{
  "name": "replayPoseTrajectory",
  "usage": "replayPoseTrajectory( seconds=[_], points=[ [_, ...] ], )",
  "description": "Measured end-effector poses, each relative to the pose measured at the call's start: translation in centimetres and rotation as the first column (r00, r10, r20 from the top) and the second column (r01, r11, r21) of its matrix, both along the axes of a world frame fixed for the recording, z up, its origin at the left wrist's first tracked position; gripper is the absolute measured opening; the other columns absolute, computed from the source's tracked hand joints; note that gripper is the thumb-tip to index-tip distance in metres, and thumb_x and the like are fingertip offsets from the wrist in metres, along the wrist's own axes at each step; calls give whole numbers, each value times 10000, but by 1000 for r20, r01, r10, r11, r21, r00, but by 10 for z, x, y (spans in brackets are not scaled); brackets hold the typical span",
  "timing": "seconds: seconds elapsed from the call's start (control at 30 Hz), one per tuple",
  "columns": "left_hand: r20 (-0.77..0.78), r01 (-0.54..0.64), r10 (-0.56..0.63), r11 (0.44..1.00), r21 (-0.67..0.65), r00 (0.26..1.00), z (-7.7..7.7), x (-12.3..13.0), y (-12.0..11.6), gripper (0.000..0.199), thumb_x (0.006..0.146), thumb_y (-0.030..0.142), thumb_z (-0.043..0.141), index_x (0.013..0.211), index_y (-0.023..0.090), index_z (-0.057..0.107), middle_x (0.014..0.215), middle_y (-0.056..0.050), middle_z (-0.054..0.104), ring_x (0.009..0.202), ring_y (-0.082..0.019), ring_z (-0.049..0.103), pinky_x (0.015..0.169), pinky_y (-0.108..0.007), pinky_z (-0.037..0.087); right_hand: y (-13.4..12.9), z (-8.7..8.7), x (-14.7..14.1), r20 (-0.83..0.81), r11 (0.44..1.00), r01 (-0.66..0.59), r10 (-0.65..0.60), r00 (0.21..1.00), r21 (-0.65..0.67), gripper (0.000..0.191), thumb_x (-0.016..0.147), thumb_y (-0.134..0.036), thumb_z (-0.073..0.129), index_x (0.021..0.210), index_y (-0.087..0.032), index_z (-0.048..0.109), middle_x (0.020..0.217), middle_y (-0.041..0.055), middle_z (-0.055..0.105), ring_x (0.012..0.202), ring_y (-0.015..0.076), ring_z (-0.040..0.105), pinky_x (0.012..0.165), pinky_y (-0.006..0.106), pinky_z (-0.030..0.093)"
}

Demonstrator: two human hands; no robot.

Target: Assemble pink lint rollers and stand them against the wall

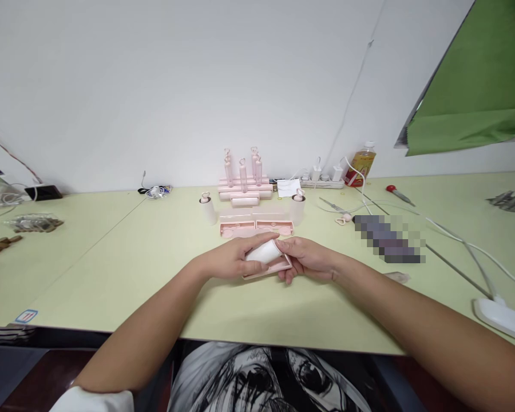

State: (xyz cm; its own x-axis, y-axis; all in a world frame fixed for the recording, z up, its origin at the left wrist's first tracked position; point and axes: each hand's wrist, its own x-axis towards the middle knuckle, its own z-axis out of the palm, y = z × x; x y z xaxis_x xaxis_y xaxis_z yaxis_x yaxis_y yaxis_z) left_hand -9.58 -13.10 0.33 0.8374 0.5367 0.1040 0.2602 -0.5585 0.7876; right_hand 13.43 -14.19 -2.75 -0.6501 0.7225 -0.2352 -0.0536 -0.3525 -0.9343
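Near the front middle of the table, a white cylinder (pixel 264 252) lies partly in a pink box (pixel 268 271). My left hand (pixel 235 256) wraps over the cylinder's left part, fingers on both sides of it. My right hand (pixel 305 257) grips the right end, its thumb by the cylinder's end and its other fingers by the box's edge. Just behind my hands are two open pink boxes (pixel 237 229) with clear lids raised. White cylinders with pink rings on top stand upright at the left (pixel 208 210) and right (pixel 297 210) of them.
Clear pink tubes (pixel 242 176) stand on stacked pink boxes (pixel 245 194) at the back. To the right are scissors (pixel 332 205), a power strip (pixel 326 184), a yellow bottle (pixel 361 166), a red-handled tool (pixel 399 194), cables and a white adapter (pixel 504 316). Bagged items (pixel 34 222) lie left.
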Motion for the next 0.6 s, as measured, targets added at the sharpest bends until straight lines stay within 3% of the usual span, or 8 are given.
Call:
replayPoseTrajectory(
  seconds=[0.1,0.23,0.37,0.6],
  points=[
    [85,-49,46,999,25,995,-3,7,-2,548,927,422,477,1431,227,385,1402,-90,491,1240,-257,484,1034,-367,372,-1,2,1,-1,1000,-19,19,1000,24,448,821,-535,642,909,-98,677,722,85,711,564,135,661,524,236,578],
    [124,-34,30,999,33,992,-3,15,-6,430,966,462,363,1231,179,549,1174,-96,621,1075,-229,577,965,-350,418,-3,3,-1,2,999,-35,35,999,23,450,760,-545,703,840,-105,656,698,75,710,565,138,670,534,234,578],
    [82,-5,5,1000,8,997,2,14,-6,389,947,474,415,1131,174,581,1059,-71,644,981,-209,598,889,-312,449,-4,3,-4,9,1000,-22,22,1000,9,462,727,-542,734,828,-101,642,651,61,697,560,139,675,543,230,576],
    [30,7,-7,1000,-2,1000,8,9,-5,369,931,462,458,1138,192,600,1090,-65,644,1003,-205,588,888,-295,444,-7,2,-11,0,999,40,-40,999,4,458,678,-522,782,814,-117,615,676,37,693,547,116,659,552,223,568]
  ],
)
